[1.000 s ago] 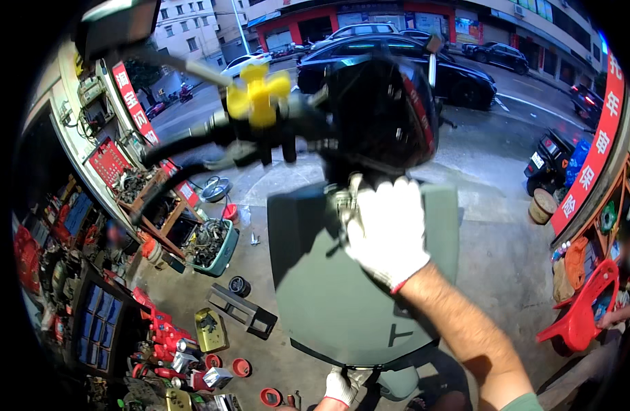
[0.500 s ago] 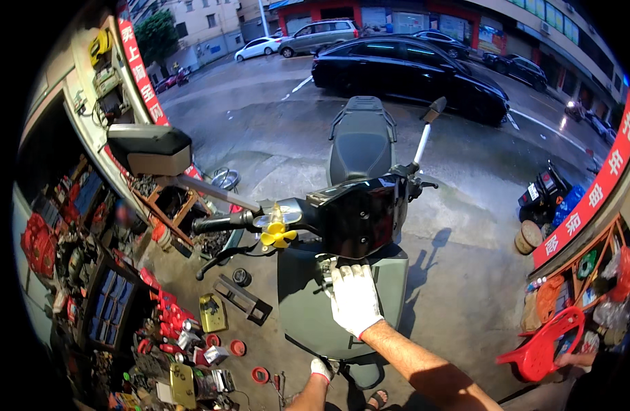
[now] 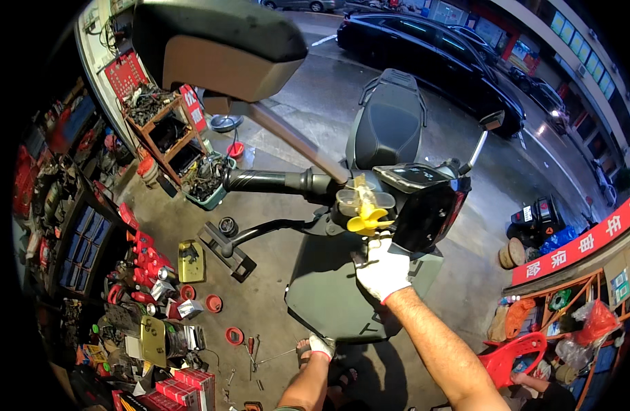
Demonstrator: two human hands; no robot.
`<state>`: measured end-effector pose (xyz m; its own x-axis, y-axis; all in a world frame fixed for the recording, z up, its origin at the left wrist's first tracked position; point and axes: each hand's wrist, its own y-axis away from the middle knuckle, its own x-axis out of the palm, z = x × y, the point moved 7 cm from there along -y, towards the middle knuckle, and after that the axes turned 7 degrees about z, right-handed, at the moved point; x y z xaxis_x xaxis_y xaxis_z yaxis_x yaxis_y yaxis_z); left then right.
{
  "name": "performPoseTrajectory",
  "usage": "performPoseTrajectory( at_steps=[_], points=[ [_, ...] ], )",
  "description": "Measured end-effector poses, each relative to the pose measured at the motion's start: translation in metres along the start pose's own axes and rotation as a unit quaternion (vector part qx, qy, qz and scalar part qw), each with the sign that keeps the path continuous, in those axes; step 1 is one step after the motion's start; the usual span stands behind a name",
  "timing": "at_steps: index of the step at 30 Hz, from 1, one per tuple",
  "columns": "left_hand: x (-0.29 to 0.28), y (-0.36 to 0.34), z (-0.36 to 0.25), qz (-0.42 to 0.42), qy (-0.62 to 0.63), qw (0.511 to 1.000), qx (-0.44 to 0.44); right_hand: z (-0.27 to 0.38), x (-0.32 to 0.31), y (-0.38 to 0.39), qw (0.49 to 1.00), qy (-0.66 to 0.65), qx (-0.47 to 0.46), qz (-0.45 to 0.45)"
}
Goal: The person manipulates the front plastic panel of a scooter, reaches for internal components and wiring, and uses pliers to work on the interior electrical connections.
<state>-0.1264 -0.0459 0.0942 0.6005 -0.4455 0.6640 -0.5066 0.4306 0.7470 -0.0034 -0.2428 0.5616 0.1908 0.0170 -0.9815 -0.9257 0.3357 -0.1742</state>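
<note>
A grey-green scooter (image 3: 342,291) stands with its front toward me and its dark seat (image 3: 390,130) beyond. My right hand (image 3: 383,269), in a white glove, is at the scooter's front, just under a yellow toy propeller (image 3: 368,222) mounted by the handlebar (image 3: 274,181). Its fingers are bent in beneath the black windscreen (image 3: 428,216), and what they grip is hidden. My left hand (image 3: 320,344), also gloved, is low at the bottom edge of the front panel, its fingers mostly out of sight. The large left mirror (image 3: 226,58) juts up close to me.
Tools, red cups (image 3: 214,303) and a yellow tray (image 3: 191,262) litter the floor at left, near a black brake lever (image 3: 267,229). A red plastic chair (image 3: 510,363) stands at right, beside a person's hand (image 3: 527,380). A black car (image 3: 431,65) is on the street behind.
The handlebar has turned, its left end and mirror swinging toward me and the windscreen now facing more to the right. My right hand has moved slightly up and right. My view has shifted.
</note>
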Motion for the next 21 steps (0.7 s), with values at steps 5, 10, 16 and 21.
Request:
performPoseTrajectory(
  at_steps=[5, 10, 16, 21],
  points=[
    [-0.003, -0.001, -0.003, 0.002, -0.152, 0.988, -0.001, -0.007, 0.013, -0.008, 0.996, -0.045, 0.032, 0.072],
    [-0.006, -0.004, -0.009, -0.005, -0.144, 0.989, -0.016, -0.004, 0.013, -0.013, 0.994, -0.058, 0.046, 0.083],
    [-0.008, 0.000, -0.013, -0.009, -0.170, 0.985, -0.020, -0.002, 0.014, -0.008, 0.989, -0.067, 0.063, 0.120],
    [-0.018, 0.005, -0.017, -0.007, -0.244, 0.969, -0.029, -0.002, 0.006, -0.004, 0.994, -0.077, 0.031, 0.067]
  ],
)
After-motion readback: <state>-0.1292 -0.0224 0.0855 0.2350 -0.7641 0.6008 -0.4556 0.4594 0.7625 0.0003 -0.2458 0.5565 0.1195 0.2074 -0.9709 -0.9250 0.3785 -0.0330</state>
